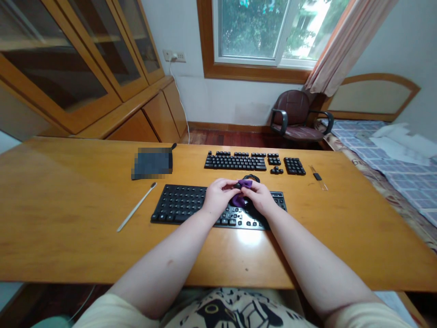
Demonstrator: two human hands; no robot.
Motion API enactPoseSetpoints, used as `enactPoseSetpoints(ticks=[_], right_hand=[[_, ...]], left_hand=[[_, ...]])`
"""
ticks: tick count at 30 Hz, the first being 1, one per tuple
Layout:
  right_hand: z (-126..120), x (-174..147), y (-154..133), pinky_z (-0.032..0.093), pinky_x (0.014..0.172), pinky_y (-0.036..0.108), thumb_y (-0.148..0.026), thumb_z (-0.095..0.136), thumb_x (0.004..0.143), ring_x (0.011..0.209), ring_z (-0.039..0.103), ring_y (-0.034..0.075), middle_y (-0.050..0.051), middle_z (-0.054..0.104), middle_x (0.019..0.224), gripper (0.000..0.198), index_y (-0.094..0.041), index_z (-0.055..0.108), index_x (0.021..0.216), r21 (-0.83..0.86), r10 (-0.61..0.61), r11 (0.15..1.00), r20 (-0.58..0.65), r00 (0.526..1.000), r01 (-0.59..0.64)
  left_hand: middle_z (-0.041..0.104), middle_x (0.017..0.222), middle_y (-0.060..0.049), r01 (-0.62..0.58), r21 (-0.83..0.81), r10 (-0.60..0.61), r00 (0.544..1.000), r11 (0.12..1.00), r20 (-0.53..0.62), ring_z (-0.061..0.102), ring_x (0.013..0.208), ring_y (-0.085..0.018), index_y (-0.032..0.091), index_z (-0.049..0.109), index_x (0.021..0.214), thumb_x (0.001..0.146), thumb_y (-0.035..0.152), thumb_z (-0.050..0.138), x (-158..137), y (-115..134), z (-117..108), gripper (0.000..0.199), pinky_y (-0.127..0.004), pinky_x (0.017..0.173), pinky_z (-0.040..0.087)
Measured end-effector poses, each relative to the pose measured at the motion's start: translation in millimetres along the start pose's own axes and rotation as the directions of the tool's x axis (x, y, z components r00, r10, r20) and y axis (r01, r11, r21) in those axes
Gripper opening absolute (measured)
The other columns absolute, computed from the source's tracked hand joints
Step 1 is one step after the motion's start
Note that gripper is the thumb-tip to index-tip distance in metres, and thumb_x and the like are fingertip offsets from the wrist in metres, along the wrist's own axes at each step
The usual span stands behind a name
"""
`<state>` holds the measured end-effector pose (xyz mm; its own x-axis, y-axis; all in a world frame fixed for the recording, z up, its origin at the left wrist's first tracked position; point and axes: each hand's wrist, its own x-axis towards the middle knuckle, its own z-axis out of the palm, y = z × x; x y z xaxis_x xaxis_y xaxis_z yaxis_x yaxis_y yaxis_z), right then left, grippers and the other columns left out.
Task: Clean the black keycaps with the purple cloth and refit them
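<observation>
Both my hands meet above the right half of a black keyboard, which lies on the desk with most of its keycaps off and a few left along its front row. My left hand is closed, its fingertips pinching a small black keycap. A purple cloth is gripped in my right hand, pressed around the keycap, and its lower end hangs over the keyboard. Behind my hands a coiled black cable partly shows. Some of the keyboard is hidden under my hands.
Removed keycaps lie sorted in groups at the back, with a number-pad block. A keycap puller is on the right. A long white brush and a dark pouch lie left on the wooden desk.
</observation>
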<state>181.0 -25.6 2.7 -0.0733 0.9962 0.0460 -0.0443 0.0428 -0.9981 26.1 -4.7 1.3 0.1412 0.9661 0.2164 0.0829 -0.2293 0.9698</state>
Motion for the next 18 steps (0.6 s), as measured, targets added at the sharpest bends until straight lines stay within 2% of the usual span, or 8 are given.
enactPoseSetpoints(ticks=[3,5,10,13,18], right_hand=[[1.3,0.4,3.9,0.050,0.079,0.037,-0.041,0.062,0.073,0.084,0.061,0.019,0.004,0.063,0.099,0.032,-0.021,0.067,0.097,0.128,0.018,0.991,0.062,0.998,-0.026],[1.1,0.6,3.6,0.051,0.080,0.036,-0.039,0.065,0.070,0.084,0.061,0.019,0.004,0.063,0.098,0.029,-0.021,0.067,0.093,0.131,0.024,0.991,0.060,0.998,-0.032],[-1.0,0.1,-3.2,0.052,0.067,0.031,-0.035,0.070,0.065,0.064,0.060,0.016,0.001,0.063,0.072,0.022,-0.017,0.067,0.077,0.040,0.047,0.998,-0.010,0.999,-0.046],[-1.1,-0.2,-5.4,0.050,0.059,0.029,-0.036,0.068,0.066,0.054,0.057,0.014,0.000,0.061,0.060,0.021,-0.016,0.065,0.069,-0.046,0.019,0.999,-0.067,0.998,-0.022],[1.3,1.3,-0.8,0.049,0.059,0.029,-0.038,0.066,0.069,0.055,0.058,0.015,0.000,0.061,0.058,0.022,-0.016,0.065,0.074,-0.084,-0.015,0.996,-0.127,0.992,0.005]], left_hand=[[0.063,0.082,-0.004,-0.055,0.024,0.055,0.998,0.998,-0.006,0.061,0.072,-0.014,0.017,0.069,0.082,0.062,0.022,0.072,0.9,0.0,-1.6,0.020,-0.030,0.073,0.052],[0.062,0.084,-0.004,-0.087,0.027,0.086,0.996,0.996,0.005,0.060,0.075,-0.014,0.019,0.070,0.084,0.063,0.022,0.071,1.1,0.3,-2.3,0.021,-0.030,0.074,0.052],[0.062,0.083,-0.004,-0.095,0.029,0.093,0.994,0.995,0.058,0.060,0.078,-0.015,0.020,0.070,0.086,0.062,0.023,0.072,1.7,0.6,-2.5,0.024,-0.031,0.075,0.051],[0.061,0.082,-0.003,-0.089,0.029,0.086,0.993,0.996,0.076,0.060,0.076,-0.014,0.019,0.070,0.087,0.063,0.023,0.072,2.1,1.1,-2.0,0.024,-0.030,0.075,0.051],[0.062,0.094,-0.005,-0.056,-0.022,0.058,0.994,0.998,0.094,0.060,0.081,-0.013,0.019,0.066,0.098,0.071,0.019,0.063,2.4,2.6,-0.2,0.027,-0.029,0.079,0.051]])
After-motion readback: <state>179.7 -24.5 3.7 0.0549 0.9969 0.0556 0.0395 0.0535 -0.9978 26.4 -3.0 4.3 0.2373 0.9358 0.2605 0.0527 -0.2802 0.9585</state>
